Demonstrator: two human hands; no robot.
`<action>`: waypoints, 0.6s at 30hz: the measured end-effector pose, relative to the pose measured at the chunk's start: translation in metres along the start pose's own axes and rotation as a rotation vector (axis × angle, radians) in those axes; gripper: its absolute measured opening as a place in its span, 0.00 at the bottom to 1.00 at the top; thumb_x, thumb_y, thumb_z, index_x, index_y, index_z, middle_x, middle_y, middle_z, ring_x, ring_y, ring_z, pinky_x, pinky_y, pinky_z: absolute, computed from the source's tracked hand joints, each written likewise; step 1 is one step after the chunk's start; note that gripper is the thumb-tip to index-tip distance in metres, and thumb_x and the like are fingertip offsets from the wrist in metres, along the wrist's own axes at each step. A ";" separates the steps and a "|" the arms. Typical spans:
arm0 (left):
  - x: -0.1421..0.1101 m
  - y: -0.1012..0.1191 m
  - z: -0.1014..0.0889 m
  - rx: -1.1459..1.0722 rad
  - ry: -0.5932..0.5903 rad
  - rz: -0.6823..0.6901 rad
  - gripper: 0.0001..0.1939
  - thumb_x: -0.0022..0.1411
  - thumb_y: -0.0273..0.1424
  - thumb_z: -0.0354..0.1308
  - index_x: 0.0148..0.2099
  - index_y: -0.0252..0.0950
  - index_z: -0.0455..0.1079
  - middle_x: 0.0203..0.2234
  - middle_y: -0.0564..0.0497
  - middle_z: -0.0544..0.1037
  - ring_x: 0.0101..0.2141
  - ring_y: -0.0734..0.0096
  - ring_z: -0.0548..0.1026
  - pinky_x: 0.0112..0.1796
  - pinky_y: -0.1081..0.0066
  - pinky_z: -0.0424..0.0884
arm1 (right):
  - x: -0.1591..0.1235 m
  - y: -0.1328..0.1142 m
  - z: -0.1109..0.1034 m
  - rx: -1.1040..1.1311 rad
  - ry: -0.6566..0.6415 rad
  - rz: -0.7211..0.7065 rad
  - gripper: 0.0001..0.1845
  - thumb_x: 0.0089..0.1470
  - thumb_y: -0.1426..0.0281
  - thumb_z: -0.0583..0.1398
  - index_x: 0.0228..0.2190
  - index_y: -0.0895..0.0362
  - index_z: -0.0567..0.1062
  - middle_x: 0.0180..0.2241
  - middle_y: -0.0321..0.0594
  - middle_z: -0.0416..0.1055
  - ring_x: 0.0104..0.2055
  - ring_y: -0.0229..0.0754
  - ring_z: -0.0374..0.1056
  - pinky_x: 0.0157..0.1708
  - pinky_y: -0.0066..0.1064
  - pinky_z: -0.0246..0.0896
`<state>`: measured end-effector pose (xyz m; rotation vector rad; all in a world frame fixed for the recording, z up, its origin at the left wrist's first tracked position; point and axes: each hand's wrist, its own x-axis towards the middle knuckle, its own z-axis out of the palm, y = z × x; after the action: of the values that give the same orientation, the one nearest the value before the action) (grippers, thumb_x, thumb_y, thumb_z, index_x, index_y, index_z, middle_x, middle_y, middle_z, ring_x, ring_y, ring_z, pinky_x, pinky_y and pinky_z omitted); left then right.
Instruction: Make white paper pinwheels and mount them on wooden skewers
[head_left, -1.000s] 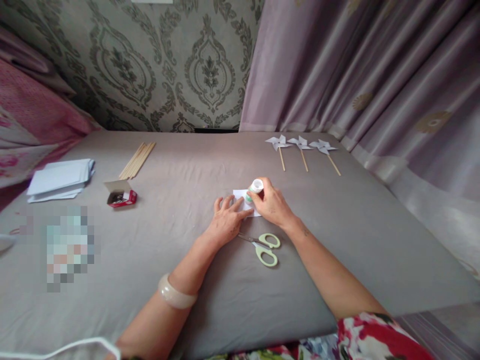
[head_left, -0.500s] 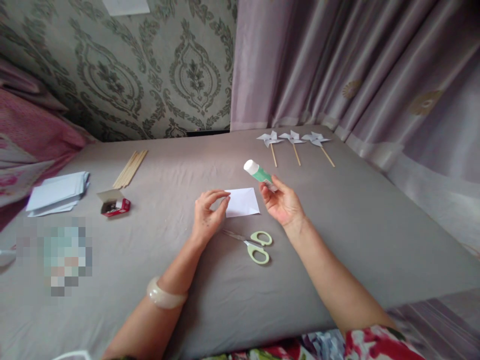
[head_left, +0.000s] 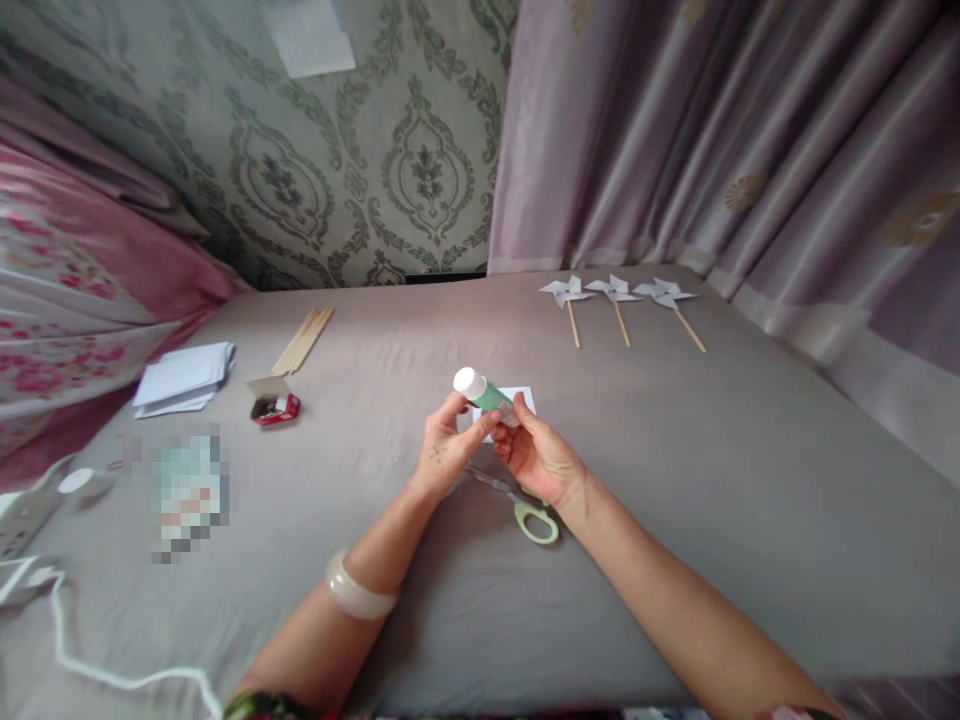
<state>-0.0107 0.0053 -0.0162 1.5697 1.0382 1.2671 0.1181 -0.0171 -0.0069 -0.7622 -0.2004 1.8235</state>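
Note:
A green glue stick (head_left: 491, 397) with a white cap tilts up to the left between my two hands. My right hand (head_left: 541, 455) grips its lower end. At the cap side, my left hand (head_left: 446, 440) has its thumb and fingers closed around the stick. Below it lies a white sheet of paper (head_left: 523, 394), partly hidden by the hands. Scissors (head_left: 536, 522) with light green handles rest just in front of the paper; one handle is mostly covered by my right hand.
Three paper pinwheels (head_left: 616, 290) on sticks lie at the back right. To the left are wooden sticks (head_left: 302, 341), a small red box (head_left: 275, 406), stacked white paper (head_left: 184, 378) and a blurred-out item (head_left: 191, 490). A white cable (head_left: 120, 682) runs along the near left edge.
My left hand has come up from beside the paper and closed on the glue stick. My right hand has brought the stick lower, over the paper. The view has shifted left.

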 end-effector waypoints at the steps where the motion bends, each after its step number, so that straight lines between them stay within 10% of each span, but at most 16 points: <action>1: -0.001 0.002 0.000 -0.010 -0.008 -0.009 0.16 0.53 0.42 0.62 0.40 0.37 0.74 0.33 0.51 0.76 0.37 0.68 0.71 0.43 0.68 0.64 | -0.001 0.001 0.000 -0.030 0.006 0.008 0.13 0.54 0.60 0.61 0.30 0.58 0.73 0.21 0.32 0.73 0.18 0.28 0.65 0.15 0.16 0.59; 6: 0.001 0.009 -0.004 0.046 0.028 -0.016 0.15 0.51 0.42 0.63 0.35 0.36 0.73 0.28 0.52 0.76 0.33 0.69 0.71 0.39 0.69 0.66 | -0.008 -0.003 -0.001 -0.556 0.066 -0.005 0.26 0.55 0.49 0.54 0.35 0.59 0.73 0.20 0.40 0.74 0.13 0.33 0.61 0.08 0.20 0.48; 11: 0.014 0.004 -0.036 0.134 0.225 0.028 0.14 0.51 0.41 0.63 0.35 0.36 0.73 0.28 0.51 0.76 0.30 0.71 0.70 0.36 0.70 0.65 | -0.011 -0.027 -0.010 -0.869 0.158 -0.369 0.27 0.45 0.47 0.61 0.25 0.61 0.75 0.21 0.42 0.74 0.14 0.30 0.58 0.11 0.21 0.49; 18: 0.028 -0.002 -0.110 0.353 0.500 0.035 0.16 0.49 0.40 0.62 0.38 0.35 0.73 0.28 0.52 0.75 0.31 0.70 0.72 0.34 0.71 0.65 | -0.002 -0.051 -0.026 -1.371 0.199 -0.854 0.14 0.48 0.59 0.60 0.25 0.57 0.78 0.35 0.46 0.77 0.38 0.47 0.70 0.42 0.40 0.64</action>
<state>-0.1148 0.0440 0.0043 1.5620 1.6271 1.6135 0.1741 -0.0045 -0.0019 -1.4434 -1.4719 0.5852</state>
